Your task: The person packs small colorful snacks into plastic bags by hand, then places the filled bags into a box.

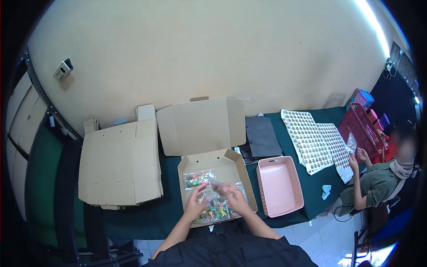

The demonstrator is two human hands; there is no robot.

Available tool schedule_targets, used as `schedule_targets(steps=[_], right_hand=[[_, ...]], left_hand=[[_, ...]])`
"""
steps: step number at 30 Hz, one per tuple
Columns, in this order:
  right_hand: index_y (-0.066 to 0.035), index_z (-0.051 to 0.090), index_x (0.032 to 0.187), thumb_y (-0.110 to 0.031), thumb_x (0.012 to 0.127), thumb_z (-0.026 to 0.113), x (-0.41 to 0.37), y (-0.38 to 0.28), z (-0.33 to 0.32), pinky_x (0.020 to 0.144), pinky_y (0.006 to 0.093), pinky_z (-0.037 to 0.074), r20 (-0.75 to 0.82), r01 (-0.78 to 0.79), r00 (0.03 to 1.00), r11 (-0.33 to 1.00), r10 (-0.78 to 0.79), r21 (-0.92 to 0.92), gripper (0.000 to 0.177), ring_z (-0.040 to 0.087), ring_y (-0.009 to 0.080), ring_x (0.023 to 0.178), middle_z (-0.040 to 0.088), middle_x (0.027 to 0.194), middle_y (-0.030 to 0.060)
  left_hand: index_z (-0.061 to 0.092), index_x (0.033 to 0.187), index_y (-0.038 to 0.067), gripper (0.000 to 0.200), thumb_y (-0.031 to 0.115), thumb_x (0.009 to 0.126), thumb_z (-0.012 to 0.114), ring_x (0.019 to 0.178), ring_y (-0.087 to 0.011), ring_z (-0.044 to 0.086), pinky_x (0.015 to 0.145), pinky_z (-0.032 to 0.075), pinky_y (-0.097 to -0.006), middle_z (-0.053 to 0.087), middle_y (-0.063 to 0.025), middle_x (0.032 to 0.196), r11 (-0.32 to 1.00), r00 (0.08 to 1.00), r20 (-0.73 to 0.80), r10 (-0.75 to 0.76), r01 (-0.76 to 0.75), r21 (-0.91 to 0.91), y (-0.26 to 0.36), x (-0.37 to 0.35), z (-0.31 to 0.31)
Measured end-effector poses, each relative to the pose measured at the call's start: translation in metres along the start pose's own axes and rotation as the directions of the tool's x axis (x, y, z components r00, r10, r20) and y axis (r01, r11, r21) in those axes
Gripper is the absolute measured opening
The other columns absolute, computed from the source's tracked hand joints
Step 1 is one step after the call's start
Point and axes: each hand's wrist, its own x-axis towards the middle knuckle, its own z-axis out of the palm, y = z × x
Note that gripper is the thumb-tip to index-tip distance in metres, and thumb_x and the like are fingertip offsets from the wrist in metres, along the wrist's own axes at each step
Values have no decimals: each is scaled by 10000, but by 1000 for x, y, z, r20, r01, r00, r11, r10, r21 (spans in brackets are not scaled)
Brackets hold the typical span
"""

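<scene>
An open cardboard box (229, 161) lies in front of me, its lid (202, 127) leaning back. Clear bags of colourful small items (218, 213) cover its lower part, and another such bag (195, 179) is at its upper left. My left hand (195, 205) is over the left side of the bags, fingers apart and curved, with nothing visibly held. My right hand (234, 196) is closed on a small clear bag (215, 184) above the box; the bag is blurred.
Flattened cardboard boxes (120, 164) are stacked at left. To the right are a pink basket (281, 187), black bags (263, 137), sticker sheets (307, 138), a blue item (326, 191) and a maroon crate (361, 129). A co-worker (373, 182) at far right holds a clear bag.
</scene>
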Motion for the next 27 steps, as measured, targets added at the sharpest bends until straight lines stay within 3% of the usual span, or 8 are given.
schedule_targets(steps=[6,10,13,18,20,22,25,27], right_hand=[[-11,478,1168,-148,840,523,-4,-1,28,889,298,362,1,219,975,968,-220,-120,358,422,226,1101,420,1193,129],[-37,487,1110,-156,705,682,-3,6,30,930,345,337,-344,108,931,992,-122,-61,465,420,265,1116,437,1197,144],[-26,605,941,-142,723,670,-2,9,17,900,331,364,-80,94,992,996,-94,2,256,498,215,1038,564,1051,117],[-20,625,939,-142,812,583,-7,-6,14,796,283,414,-9,64,998,994,-63,94,181,556,160,855,605,894,89],[-19,624,965,-159,841,558,-7,-8,7,733,259,429,117,-178,981,948,152,262,198,548,121,785,608,859,47],[-8,614,977,-207,864,530,-7,-8,-4,688,232,418,136,-189,977,956,161,225,244,523,82,729,595,786,17],[-14,582,1070,-258,880,498,-11,-36,-22,664,219,406,312,-294,915,953,257,75,320,514,63,718,578,733,13],[-14,582,1070,-258,878,503,-13,-9,-26,642,218,409,225,-269,945,955,237,124,321,508,57,702,576,726,6]], left_hand=[[311,1299,22,659,143,754,661,1192,-197,364,980,297,-312,393,-124,1281,994,996,0,84,-84,-67,0,-2,25],[508,1138,-17,413,91,762,641,985,-175,537,939,342,-285,572,-120,1063,992,996,-36,-82,79,-96,2,-10,27],[622,943,-18,217,115,771,632,829,-137,585,978,303,-334,639,-93,867,995,990,-131,-56,44,-90,-2,-6,26],[651,874,-4,171,138,788,612,730,-111,596,1040,186,-399,651,-69,739,987,988,-144,61,-38,155,14,-8,17],[637,928,-7,206,158,825,570,787,-121,591,1026,223,-367,649,-79,831,993,991,-111,-69,79,90,6,-10,10],[573,1077,0,342,267,893,462,809,-117,577,853,409,-281,609,-80,1003,978,974,97,-207,209,-20,9,-13,0],[475,1186,-15,432,311,917,384,1064,-173,476,950,320,-311,524,-113,1152,983,918,360,-166,182,-10,21,-8,-4],[362,1270,-13,444,233,904,419,1170,-219,389,968,297,-308,403,-162,1274,978,866,456,-205,199,62,7,-3,-11]])
